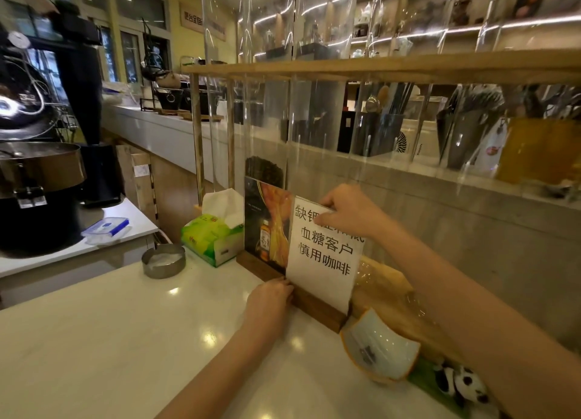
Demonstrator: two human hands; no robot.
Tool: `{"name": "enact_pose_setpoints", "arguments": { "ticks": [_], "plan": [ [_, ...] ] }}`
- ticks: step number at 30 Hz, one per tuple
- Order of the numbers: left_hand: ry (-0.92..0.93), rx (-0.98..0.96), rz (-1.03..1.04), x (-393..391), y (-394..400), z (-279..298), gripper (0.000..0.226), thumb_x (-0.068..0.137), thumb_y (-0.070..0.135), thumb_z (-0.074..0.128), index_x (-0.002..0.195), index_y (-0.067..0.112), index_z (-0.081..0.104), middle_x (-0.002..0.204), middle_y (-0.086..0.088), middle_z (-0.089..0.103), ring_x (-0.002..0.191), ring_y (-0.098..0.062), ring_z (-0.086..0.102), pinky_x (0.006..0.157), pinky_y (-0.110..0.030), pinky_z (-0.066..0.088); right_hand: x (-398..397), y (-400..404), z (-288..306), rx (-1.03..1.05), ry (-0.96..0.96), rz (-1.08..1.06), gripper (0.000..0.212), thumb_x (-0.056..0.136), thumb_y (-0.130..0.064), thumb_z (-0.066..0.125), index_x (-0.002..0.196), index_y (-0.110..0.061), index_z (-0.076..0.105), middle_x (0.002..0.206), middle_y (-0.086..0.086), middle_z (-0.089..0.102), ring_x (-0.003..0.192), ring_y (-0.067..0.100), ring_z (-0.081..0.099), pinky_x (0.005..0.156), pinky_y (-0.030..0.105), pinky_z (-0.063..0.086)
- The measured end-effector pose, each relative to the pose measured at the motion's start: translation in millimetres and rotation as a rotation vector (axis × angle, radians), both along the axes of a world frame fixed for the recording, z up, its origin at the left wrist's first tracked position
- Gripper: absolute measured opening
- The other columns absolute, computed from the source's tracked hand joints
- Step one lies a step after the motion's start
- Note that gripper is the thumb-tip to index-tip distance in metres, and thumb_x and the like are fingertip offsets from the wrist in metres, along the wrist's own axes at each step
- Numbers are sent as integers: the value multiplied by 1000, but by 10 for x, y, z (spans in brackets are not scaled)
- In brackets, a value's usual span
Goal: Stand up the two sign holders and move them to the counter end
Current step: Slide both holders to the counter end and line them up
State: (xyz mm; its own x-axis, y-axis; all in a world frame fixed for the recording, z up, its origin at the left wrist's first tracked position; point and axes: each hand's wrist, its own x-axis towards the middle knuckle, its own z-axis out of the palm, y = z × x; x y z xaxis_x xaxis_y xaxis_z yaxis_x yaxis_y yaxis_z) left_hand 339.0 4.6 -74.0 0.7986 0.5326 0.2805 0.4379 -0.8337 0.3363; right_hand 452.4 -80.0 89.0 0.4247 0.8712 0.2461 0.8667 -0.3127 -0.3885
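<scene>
Two sign holders stand upright on the white counter (132, 330), close against the grey wall. The nearer one (323, 261) holds a white sheet with black Chinese characters in a dark wooden base. My right hand (349, 212) pinches its top edge. My left hand (270, 299) grips the left end of its wooden base. Just behind it stands the second sign holder (265, 220), a dark advert panel with an orange drink bottle, on its own wooden base.
A green tissue box (210, 236) and a round metal tin (163, 259) sit left of the signs. A white-and-orange ceramic dish (380, 344), a yellowish plastic bag (386, 289) and a panda figure (462, 384) lie to the right. A coffee roaster (34, 167) stands at far left.
</scene>
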Motion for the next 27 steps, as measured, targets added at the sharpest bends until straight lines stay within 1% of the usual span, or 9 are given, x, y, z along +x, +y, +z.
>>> {"name": "enact_pose_setpoints", "arguments": {
  "ticks": [4,8,13,15,19,23,25,27],
  "plan": [
    [-5,33,-12,27,2,5,34,93,16,39,121,15,58,133,-3,56,124,-19,50,102,-28,40,3,-5,-1,13,-14,-17,21,83,-15,62,97,0,69,95,13,73,68,14,63,46,12,43],
    [11,46,-11,44,27,-15,32,92,15,41,117,15,61,126,-3,60,116,-19,54,95,-29,45,-3,-3,-5,25,-11,-19,22,83,-14,62,97,2,68,96,15,73,69,15,63,44,9,42],
    [32,61,-11,55,50,-17,33,93,16,40,121,15,59,130,-3,57,121,-19,51,99,-30,43,-7,-2,-4,23,-4,-28,22,83,-14,62,100,0,67,98,15,72,66,12,60,37,4,39],
    [39,57,-13,57,53,-18,33,93,16,40,121,15,58,131,-4,57,122,-19,51,100,-30,43,-7,-2,-8,21,1,-27,23,84,-14,61,101,-1,66,100,15,72,67,12,60,37,4,40],
    [46,61,-27,54,58,-17,32,93,16,41,118,15,60,125,-3,60,117,-19,54,97,-29,46,-40,-24,2,11,-13,-31,24,84,-13,61,102,0,66,101,16,72,69,14,61,46,11,44],
    [70,82,-25,54,85,-22,31,93,16,41,118,16,59,124,-2,60,116,-19,54,95,-31,47,-71,-34,16,-12,-29,-34,23,82,-12,63,101,0,65,101,16,72,70,16,63,50,15,48],
    [83,83,-35,47,77,-9,30,93,16,41,115,15,60,122,-3,61,114,-19,55,94,-30,48,-88,-37,20,-33,-46,-42,23,82,-13,62,100,1,65,100,16,71,75,19,66,58,24,54],
    [97,61,-61,26,65,23,28,93,19,40,110,12,62,118,-5,62,110,-20,57,92,-30,47,-106,-37,25,-53,-86,-65,23,83,-16,62,98,1,64,97,16,71,81,24,68,70,36,59]
  ]
}}
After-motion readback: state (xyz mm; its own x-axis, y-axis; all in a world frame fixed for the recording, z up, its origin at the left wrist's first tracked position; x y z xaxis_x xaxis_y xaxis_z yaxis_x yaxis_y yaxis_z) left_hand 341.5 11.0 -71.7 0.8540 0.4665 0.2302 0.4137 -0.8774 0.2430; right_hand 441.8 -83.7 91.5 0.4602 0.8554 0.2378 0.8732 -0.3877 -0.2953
